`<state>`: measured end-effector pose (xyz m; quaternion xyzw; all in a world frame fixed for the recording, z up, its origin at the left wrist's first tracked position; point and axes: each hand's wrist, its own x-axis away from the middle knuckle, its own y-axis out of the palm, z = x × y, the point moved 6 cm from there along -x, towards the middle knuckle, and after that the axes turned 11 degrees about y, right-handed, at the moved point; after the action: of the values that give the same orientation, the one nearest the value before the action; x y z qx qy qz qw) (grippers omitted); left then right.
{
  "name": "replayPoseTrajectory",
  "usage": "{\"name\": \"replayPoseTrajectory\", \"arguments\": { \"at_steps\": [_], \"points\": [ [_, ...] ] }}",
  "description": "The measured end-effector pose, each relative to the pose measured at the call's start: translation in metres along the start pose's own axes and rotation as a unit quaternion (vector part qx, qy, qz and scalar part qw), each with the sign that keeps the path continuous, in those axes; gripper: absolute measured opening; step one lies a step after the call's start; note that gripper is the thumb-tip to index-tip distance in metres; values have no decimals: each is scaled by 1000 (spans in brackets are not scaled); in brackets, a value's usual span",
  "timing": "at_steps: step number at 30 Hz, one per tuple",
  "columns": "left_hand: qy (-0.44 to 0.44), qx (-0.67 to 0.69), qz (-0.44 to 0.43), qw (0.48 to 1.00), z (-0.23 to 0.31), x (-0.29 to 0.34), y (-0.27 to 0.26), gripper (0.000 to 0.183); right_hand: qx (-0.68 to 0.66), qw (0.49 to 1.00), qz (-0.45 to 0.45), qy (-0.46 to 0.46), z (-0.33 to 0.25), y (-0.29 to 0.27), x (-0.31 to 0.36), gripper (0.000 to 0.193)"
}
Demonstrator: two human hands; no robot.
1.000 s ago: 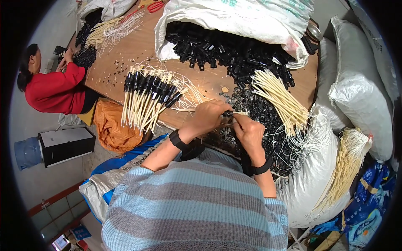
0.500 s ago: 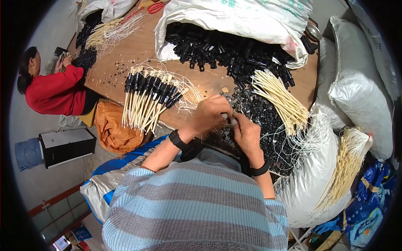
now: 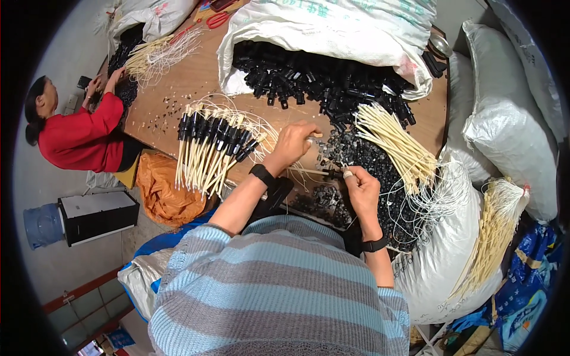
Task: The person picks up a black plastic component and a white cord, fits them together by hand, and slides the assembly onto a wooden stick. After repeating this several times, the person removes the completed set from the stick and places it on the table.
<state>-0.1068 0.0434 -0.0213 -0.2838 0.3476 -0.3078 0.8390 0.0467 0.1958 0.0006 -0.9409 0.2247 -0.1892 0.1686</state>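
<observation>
Over the near edge of the small black parts, my right hand pinches the end of a cream-coloured stick with a black fitting on it. The stick points left, under my left hand. My left hand is apart from it, raised at the pile's left edge with fingers drawn together; what they hold, if anything, is too small to make out. Left of it lies a fanned bundle of cream sticks with black sockets and white cords. A bundle of bare cream sticks rests on the pile, right of my right hand.
An open white sack spills black sockets across the far table. Red scissors lie far left. A person in red works at the left end. Full white sacks stand right, one bearing another stick bundle.
My hands have parted: the left moved up and away, the right slightly right and down, with the stick now showing between them. The other person's arm has reached farther forward toward a stick bundle.
</observation>
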Motion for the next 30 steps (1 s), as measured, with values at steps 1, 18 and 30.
{"name": "replayPoseTrajectory", "arguments": {
  "at_steps": [1, 18, 30],
  "points": [
    [-55, 35, -7, 998, -4, 2, -1, 34, -9, 1000, 1, 23, 3, -2, -2, 11],
    [-96, 154, 125, 975, 82, -2, -6, 21, -251, 959, -92, 95, -2, 18, -8, 9],
    [24, 206, 55, 977, 98, -6, -13, 28, -556, 786, -253, 95, -7, 7, -6, 9]
  ]
}}
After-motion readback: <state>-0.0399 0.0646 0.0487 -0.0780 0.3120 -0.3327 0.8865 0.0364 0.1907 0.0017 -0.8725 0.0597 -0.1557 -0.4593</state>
